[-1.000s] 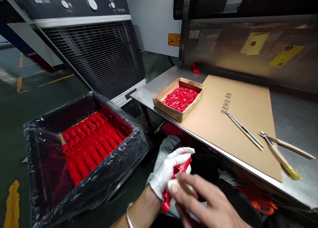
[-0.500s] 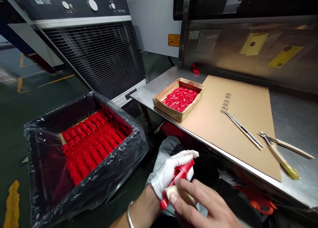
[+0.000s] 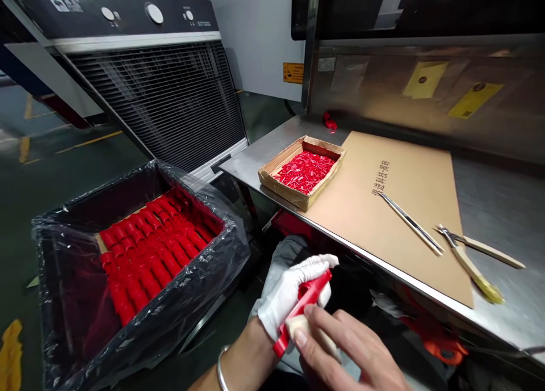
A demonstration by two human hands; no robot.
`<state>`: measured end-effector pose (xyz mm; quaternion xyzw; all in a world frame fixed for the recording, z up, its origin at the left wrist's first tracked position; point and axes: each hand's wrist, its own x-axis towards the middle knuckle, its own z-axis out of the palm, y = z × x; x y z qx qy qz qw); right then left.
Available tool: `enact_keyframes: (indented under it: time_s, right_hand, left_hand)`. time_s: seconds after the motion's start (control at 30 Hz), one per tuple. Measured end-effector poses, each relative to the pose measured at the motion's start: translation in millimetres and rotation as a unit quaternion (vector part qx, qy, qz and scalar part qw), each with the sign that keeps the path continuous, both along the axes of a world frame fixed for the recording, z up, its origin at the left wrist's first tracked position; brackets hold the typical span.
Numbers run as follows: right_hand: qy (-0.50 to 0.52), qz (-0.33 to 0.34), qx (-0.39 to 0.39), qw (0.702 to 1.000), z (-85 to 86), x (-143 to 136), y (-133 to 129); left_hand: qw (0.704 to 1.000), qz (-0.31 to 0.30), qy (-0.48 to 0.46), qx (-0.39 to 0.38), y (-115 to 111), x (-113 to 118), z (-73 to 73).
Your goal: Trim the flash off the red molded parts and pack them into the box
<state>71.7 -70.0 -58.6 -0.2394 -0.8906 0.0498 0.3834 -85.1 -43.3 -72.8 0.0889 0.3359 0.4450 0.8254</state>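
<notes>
My left hand (image 3: 279, 300), in a white glove, is closed around a red plastic part (image 3: 314, 290) low in the middle of the head view. The part is long and tubular, tilted up to the right, with a hole near its upper end. My right hand (image 3: 349, 348), bare, pinches an off-white piece (image 3: 298, 324) that looks like folded cloth. That piece lies against the lower side of the red part. My right fingertips rest close to the part's surface. The glove and fingers cover some of the part.
On the left stands a bin lined with black plastic (image 3: 217, 277), holding rows of red parts (image 3: 149, 255). The metal table bears a shallow cardboard box (image 3: 281, 195) of red scraps, a cardboard sheet (image 3: 361, 209), tweezers (image 3: 411, 223) and pliers (image 3: 468, 260). A grilled machine (image 3: 170, 96) stands behind.
The view has turned slightly, so the table and bin sit a little farther left. Both hands keep their hold, with the off-white piece shifted only slightly against the red part.
</notes>
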Motion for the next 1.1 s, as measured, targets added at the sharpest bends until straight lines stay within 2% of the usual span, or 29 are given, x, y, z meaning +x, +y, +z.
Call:
enact_keyframes:
  time_s: [0.07, 0.13, 0.3, 0.43, 0.6, 0.73, 0.87, 1.0, 1.1]
  right_hand:
    - [0.030, -0.031, -0.006, 0.999, -1.0, -4.9, 4.7]
    - [0.048, -0.047, -0.001, 0.998, -4.3, -8.6, 5.6]
    - [0.050, -0.026, 0.025, 0.998, -17.2, -13.0, 1.5]
    - [0.053, -0.057, -0.018, 0.997, -16.7, -15.1, 3.1]
    - [0.033, -0.021, 0.019, 0.999, -8.0, -14.8, 3.8]
    - [0.052, -0.045, -0.044, 0.997, -17.3, -7.8, 14.7]
    - [0.078, -0.047, -0.072, 0.993, -26.8, -4.5, 19.0]
    - [0.096, -0.039, -0.082, 0.991, -23.3, -8.5, 16.3]
    - [0.075, -0.033, -0.063, 0.995, -17.2, -17.5, 11.8]
  left_hand:
    - [0.998, 0.062, 0.013, -0.011, -1.5, 2.3, 4.8]
    - [0.996, 0.087, 0.012, -0.025, -2.0, 3.4, 7.7]
    - [0.998, 0.026, -0.041, -0.045, -1.4, 3.1, 3.9]
    - [0.996, 0.073, -0.031, -0.042, -1.8, 2.4, 2.8]
    - [0.998, 0.024, -0.039, -0.040, -0.8, 0.5, 0.1]
    - [0.996, 0.047, -0.040, -0.056, -1.6, 0.4, -1.7]
    - [0.997, 0.041, -0.027, -0.058, -2.6, 2.1, 3.3]
    - [0.995, 0.078, -0.023, -0.059, -1.0, 5.2, 5.3]
    - [0.996, 0.068, -0.014, -0.049, 1.4, 3.2, -4.5]
